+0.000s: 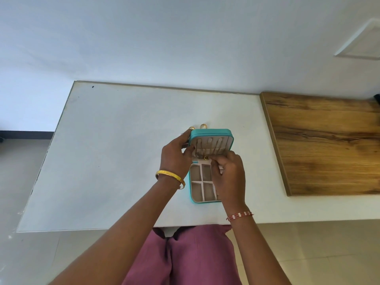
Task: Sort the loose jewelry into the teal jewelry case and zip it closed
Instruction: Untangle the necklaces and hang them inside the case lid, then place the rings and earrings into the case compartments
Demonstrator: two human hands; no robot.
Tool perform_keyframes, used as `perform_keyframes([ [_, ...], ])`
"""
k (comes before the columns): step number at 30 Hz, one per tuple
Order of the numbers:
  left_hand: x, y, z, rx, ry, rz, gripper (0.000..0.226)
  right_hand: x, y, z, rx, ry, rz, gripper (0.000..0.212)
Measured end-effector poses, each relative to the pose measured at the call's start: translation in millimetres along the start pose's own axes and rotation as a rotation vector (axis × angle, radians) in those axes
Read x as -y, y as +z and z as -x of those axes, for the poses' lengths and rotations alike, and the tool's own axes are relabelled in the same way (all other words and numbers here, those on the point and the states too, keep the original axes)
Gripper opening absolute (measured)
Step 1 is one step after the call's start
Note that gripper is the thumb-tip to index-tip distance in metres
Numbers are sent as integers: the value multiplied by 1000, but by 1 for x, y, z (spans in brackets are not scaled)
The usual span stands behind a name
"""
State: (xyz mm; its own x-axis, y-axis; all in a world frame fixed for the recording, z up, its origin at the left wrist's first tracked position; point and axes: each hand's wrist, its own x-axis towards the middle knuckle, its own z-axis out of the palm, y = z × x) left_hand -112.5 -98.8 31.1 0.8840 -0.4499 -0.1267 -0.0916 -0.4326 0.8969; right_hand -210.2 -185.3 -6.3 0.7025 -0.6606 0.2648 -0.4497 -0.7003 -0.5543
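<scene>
My left hand point(174, 153) grips the open lid's left edge; my right hand point(228, 173) pinches the snap tab point(206, 158) at the hinge of the teal case point(211, 133), mid-tabletop. Two gold rings point(203, 126) wait behind it; next I must fetch those.

No legible text or labels.

We see an evenly lit scene in soft, diffuse daylight, with no hard shadows; only faint shade lies under the hands beside the teal case point(211, 133). The white table point(115, 140) and the wall point(164, 38) look bright with a cool blue cast. Wide-angle distortion bends the table's edges and stretches the frame's corners. The centre is fairly sharp; fine jewelry detail stays soft.
</scene>
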Motion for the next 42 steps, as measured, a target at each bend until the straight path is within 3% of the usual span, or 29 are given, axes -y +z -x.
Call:
perform_keyframes([
  [5, 10, 2, 5, 25, -33, -24, 47, -5, -8, 3, -154, 290, -178, 18],
  [10, 29, 2, 24, 27, -127, -12, 44, -14, -8, 8, -3, 506, -286, 18],
  [16, 37, 0, 41, 49, -206, 10, 37, -9, -3, 15, 45, 487, -297, 18],
  [33, 83, -102, 31, -249, -301, -27, 36, 97, 69, 5, 236, 291, -308, 21],
  [42, 87, -108, 24, -330, -316, 44, 35, 103, 77, -6, 244, 291, -341, 20],
])
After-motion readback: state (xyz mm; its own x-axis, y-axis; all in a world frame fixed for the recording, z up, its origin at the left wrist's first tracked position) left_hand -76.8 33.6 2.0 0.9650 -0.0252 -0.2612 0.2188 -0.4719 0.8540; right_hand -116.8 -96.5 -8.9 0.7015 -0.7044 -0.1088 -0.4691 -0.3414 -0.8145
